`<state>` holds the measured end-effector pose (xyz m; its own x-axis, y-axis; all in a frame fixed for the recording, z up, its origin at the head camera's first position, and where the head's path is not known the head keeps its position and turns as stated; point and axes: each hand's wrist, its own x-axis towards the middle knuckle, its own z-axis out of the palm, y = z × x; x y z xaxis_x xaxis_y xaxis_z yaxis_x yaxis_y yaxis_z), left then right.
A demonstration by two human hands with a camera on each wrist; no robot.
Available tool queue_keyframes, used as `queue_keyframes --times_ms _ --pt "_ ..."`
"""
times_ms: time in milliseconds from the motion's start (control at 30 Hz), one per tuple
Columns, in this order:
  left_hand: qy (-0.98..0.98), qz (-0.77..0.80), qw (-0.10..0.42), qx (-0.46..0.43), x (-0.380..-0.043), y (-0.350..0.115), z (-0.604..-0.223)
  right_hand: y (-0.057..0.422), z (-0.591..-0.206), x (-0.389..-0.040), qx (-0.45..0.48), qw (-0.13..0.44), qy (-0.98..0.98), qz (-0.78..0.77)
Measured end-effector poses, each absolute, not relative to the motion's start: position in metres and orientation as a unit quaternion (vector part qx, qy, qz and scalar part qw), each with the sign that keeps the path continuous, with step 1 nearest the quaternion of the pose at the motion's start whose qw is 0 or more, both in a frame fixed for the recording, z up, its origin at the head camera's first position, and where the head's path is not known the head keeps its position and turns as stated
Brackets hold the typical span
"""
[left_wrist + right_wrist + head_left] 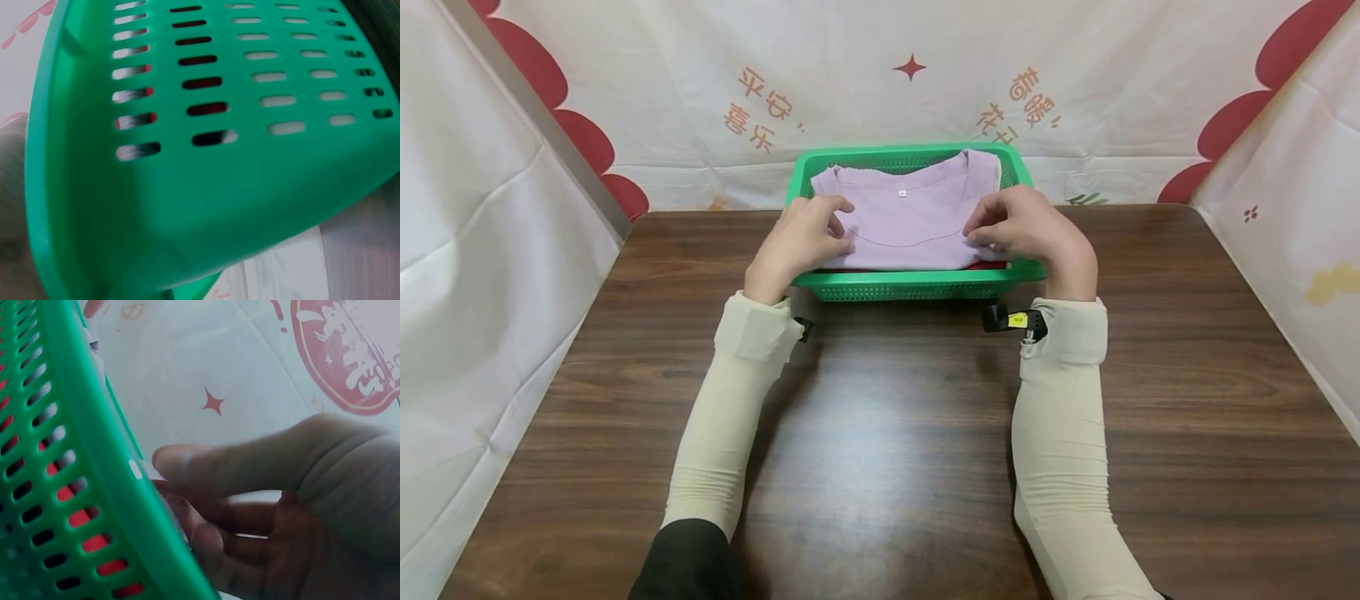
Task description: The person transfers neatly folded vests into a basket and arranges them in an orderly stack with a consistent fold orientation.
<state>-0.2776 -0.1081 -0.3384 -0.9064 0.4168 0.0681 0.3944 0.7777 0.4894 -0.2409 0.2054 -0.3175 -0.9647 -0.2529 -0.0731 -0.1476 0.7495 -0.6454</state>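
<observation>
A folded lavender shirt (902, 217) with a small white neck label lies neckline up in a green plastic basket (902, 285). Over the basket's left end, my left hand (801, 237) rests at the shirt's edge, thumb and forefinger apart. At the opposite end my right hand (1030, 229) is over the shirt's right side, fingers bent and thumb near the forefinger, with no cloth visibly pinched. The right wrist view shows this thumb and the bent fingers just beyond the basket rim (119, 450). The left wrist view is filled by the slotted basket wall (187, 200); the left fingers are hidden there.
Red cloth (78, 519) shows through the basket slots, beneath the lavender shirt. The basket stands at the far edge of a dark wooden table (880, 433). Behind it hangs a white printed curtain (850, 75), with white cloth also on both sides.
</observation>
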Motion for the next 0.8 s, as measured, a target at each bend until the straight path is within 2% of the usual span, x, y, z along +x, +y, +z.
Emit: queue_keyframes --times_ms 200,400,567,700,800 --pt "0.943 0.247 0.051 0.215 -0.278 -0.110 -0.337 0.214 -0.326 -0.246 -0.080 0.138 0.919 -0.359" --pt "0.941 0.241 0.069 0.226 -0.280 -0.112 -0.336 0.211 -0.328 -0.249 -0.078 0.133 0.923 -0.352" --pt "0.937 0.259 0.048 0.228 -0.281 -0.116 -0.337 0.214 -0.328 -0.247 -0.083 0.061 0.933 -0.346" --pt "0.931 0.296 0.000 0.215 -0.281 -0.118 -0.339 0.218 -0.329 -0.243 -0.065 -0.010 0.930 -0.361" --pt "0.928 0.310 -0.041 0.205 -0.279 -0.119 -0.340 0.220 -0.331 -0.241 -0.056 -0.032 0.927 -0.368"
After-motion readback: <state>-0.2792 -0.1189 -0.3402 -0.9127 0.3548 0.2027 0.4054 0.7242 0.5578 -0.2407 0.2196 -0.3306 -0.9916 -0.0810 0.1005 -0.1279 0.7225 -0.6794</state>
